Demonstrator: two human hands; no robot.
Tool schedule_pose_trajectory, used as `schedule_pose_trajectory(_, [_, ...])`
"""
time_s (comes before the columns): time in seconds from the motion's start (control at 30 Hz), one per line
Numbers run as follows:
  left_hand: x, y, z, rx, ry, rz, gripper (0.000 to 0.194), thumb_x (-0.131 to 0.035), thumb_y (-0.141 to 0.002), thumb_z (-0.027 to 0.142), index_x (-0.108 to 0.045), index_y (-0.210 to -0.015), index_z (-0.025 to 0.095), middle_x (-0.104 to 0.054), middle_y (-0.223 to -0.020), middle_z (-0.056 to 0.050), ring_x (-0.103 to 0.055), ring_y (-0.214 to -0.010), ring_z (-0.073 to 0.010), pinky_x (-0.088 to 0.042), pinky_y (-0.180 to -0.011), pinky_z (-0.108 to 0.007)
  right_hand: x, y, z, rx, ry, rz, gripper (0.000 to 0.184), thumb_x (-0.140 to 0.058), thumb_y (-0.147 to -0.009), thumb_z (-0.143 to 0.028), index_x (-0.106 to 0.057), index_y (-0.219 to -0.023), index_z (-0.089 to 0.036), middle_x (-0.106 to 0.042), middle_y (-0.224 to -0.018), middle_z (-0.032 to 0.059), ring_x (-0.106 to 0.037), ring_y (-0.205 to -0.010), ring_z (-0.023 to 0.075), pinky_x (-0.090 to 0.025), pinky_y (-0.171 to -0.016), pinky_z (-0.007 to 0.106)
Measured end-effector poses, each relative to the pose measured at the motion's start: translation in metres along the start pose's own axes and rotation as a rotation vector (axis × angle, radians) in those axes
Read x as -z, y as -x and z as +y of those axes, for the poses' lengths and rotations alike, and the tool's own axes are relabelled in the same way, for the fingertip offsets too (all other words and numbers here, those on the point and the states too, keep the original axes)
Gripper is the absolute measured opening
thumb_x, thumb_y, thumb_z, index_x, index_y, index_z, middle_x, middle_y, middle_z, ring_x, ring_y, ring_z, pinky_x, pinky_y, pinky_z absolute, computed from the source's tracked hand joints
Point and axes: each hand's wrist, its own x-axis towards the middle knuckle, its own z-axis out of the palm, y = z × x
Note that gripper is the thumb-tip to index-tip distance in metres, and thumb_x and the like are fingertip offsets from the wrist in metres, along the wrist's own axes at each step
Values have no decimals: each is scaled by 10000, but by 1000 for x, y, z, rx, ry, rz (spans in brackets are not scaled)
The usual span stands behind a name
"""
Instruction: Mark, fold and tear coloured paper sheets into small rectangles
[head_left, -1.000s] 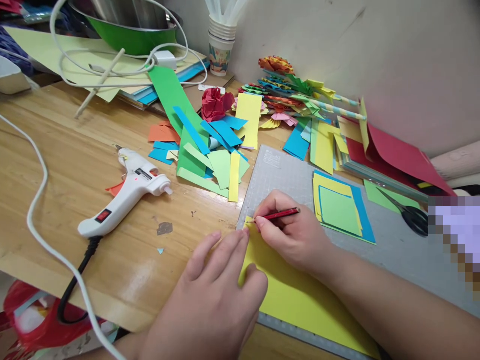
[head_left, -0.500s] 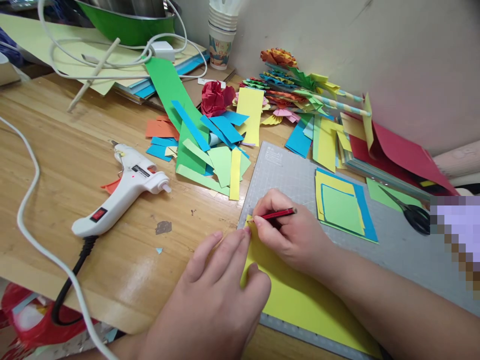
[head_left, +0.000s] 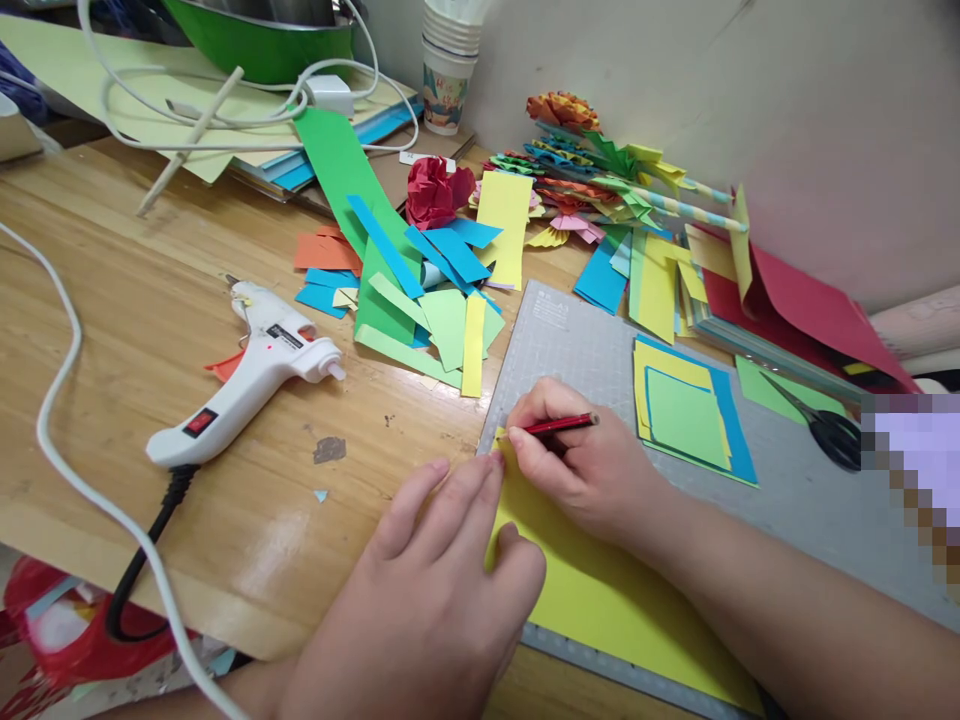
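Observation:
Between the fingers and thumb of my right hand (head_left: 581,465) is a red pencil (head_left: 559,424), its tip at the upper left corner of a yellow sheet of paper (head_left: 600,620). The sheet lies on a grey cutting mat (head_left: 780,540). My left hand (head_left: 442,570) rests along the sheet's left edge, fingers stretched out and fingertips close to the pencil tip. Farther back on the mat sits a small stack of blue, yellow and green paper pieces (head_left: 686,415).
A white glue gun (head_left: 251,375) lies at left, near a white cable (head_left: 82,460). Paper scraps (head_left: 446,325) and a red crumpled paper flower (head_left: 437,192) are heaped behind the mat. Black-handled scissors (head_left: 832,435) lie at right. Folded paper flowers (head_left: 562,155) lean near the wall.
The view has shifted very slightly. Both hands, the pencil and the yellow sheet keep nearly the same places.

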Motion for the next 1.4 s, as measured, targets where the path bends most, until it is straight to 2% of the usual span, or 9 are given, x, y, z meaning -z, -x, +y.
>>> schedule_pose_trajectory(0.3, [-1,2,2,29,38,-24,129,-604,-805,308,-567,-860,197,-580,-1284,-180,-460,-1282,-265,-215,-1083,-411,-2,2,4,39,-82,80,100,-477,-887,-204,-458,-790,-208,-547,-733,-3,-507,-635,121,-411,-553,263])
schedule_pose_trajectory(0.5, [1,1,1,32,47,-33,133,-595,-820,322,-565,-863,199,-574,-1290,-180,-454,-1284,-265,-209,-1083,-409,-1,3,3,34,-9,35,84,-497,-854,-157,-474,-791,-206,-556,-734,-6,-523,-645,124,-410,-569,266])
schedule_pose_trajectory(0.7, [1,2,1,28,56,-47,119,-578,-829,309,-556,-865,198,-563,-1305,-176,-443,-1290,-269,-199,-1090,-417,0,1,2,52,13,14,81,-485,-884,-190,-484,-804,-201,-562,-738,-3,-526,-643,121,-416,-571,265])
schedule_pose_trajectory(0.9, [1,2,2,45,76,-79,136,-569,-842,330,-538,-885,205,-528,-1341,-183,-411,-1314,-267,-182,-1095,-418,-2,2,4,50,-49,93,92,-471,-887,-189,-465,-797,-205,-545,-734,-7,-510,-628,115,-414,-553,256])
schedule_pose_trajectory(1.13, [2,3,2,45,90,-74,97,-574,-840,291,-552,-859,198,-556,-1311,-172,-411,-1312,-263,-187,-1098,-419,-3,0,2,74,24,43,84,-491,-867,-158,-485,-793,-196,-551,-725,-8,-514,-635,115,-408,-567,260])
schedule_pose_trajectory(1.2, [3,1,1,53,103,-62,75,-562,-849,268,-564,-837,194,-576,-1290,-160,-421,-1305,-257,-196,-1095,-424,-2,0,2,71,-11,51,86,-499,-873,-174,-496,-789,-194,-553,-724,-5,-525,-651,118,-417,-586,264])
schedule_pose_trajectory(1.27, [4,-1,1,71,129,-49,93,-532,-874,258,-581,-823,198,-598,-1274,-123,-444,-1288,-239,-210,-1088,-426,-2,0,4,41,-108,124,108,-505,-882,-193,-494,-774,-198,-551,-701,-12,-522,-636,113,-415,-580,260])
schedule_pose_trajectory(1.4, [10,-6,0,126,184,-43,211,-452,-928,262,-623,-812,217,-639,-1230,-46,-508,-1218,-193,-236,-1059,-425,-2,1,7,-68,-453,288,140,-510,-901,-245,-474,-769,-211,-574,-639,-37,-469,-504,79,-356,-468,223])
